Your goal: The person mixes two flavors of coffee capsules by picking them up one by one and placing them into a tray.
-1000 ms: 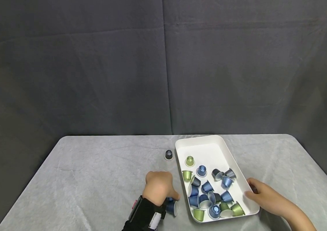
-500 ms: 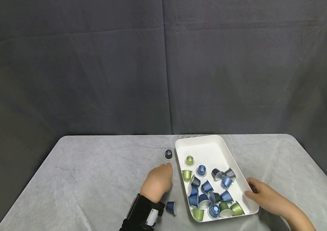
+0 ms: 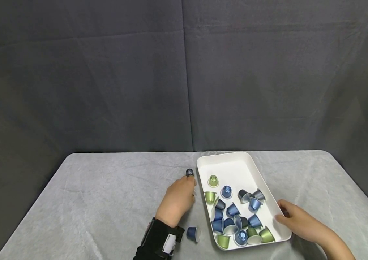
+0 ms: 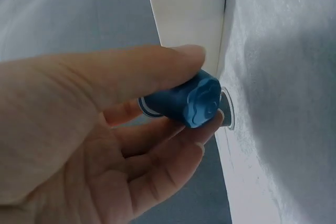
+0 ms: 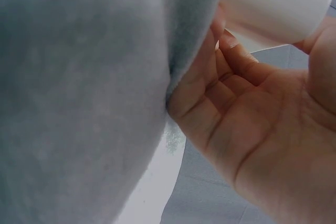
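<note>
My left hand [image 3: 177,198] pinches a blue coffee capsule [image 4: 184,100] between thumb and fingers; in the left wrist view its ridged end faces the camera. Just beyond those fingertips a black capsule [image 3: 189,172] stands on the table, and only its rim [image 4: 229,109] shows clearly in the left wrist view. My right hand [image 3: 301,220] grips the right side of a white tray [image 3: 232,164], thumb over the rim and fingers beneath. Several blue, green and dark capsules lie in the tray, among them an upright green capsule [image 3: 213,181].
A dark blue capsule [image 3: 193,234] lies on its side left of the tray, near my left wrist. The table [image 3: 106,202] has a grey cloth, with a dark curtain [image 3: 122,90] behind it.
My left hand has left the spot by the tray's near left side with a blue capsule and moved forward to the black one. My right hand and the tray stay put.
</note>
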A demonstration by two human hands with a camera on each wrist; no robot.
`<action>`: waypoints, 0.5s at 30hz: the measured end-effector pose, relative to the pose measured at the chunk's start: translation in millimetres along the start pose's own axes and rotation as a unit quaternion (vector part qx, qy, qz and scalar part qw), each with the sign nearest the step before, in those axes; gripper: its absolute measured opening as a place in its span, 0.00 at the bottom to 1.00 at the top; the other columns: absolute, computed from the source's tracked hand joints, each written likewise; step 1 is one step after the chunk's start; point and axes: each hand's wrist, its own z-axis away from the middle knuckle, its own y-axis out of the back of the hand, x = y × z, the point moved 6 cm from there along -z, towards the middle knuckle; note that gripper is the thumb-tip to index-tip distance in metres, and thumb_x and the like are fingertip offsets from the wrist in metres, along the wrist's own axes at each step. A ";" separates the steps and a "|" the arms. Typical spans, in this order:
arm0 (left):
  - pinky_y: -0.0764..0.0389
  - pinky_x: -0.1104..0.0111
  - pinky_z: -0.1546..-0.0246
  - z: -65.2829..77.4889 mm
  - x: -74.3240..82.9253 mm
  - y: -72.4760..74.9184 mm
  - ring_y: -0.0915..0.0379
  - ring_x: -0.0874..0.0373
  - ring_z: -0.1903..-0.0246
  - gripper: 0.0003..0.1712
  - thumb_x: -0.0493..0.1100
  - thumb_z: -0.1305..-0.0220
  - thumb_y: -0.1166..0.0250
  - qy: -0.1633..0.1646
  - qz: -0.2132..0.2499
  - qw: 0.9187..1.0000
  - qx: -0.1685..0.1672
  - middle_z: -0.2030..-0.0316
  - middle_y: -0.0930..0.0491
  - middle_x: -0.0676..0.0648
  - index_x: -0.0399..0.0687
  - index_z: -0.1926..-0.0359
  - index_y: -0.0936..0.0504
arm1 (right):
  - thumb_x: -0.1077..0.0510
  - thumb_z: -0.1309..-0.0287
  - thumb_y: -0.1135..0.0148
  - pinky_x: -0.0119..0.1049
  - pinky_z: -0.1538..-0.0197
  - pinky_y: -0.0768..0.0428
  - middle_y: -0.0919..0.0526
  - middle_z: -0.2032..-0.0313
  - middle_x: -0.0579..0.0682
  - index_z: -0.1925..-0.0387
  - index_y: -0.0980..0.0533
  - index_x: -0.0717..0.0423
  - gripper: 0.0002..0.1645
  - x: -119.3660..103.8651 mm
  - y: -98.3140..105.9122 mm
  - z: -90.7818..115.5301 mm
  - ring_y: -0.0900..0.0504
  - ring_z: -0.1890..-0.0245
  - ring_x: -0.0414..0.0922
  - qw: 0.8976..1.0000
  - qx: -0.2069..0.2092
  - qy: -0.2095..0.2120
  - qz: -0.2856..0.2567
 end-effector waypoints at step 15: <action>0.21 0.58 0.68 -5.1 -5.2 6.8 0.18 0.47 0.67 0.19 0.33 0.47 0.27 -0.009 0.009 0.997 0.079 0.65 0.16 0.43 0.38 0.54 0.21 | 0.66 0.36 0.42 0.35 0.61 0.22 0.18 0.58 0.56 0.49 0.29 0.74 0.17 1.7 -0.3 0.8 0.21 0.59 0.48 1.000 0.000 0.008 -0.007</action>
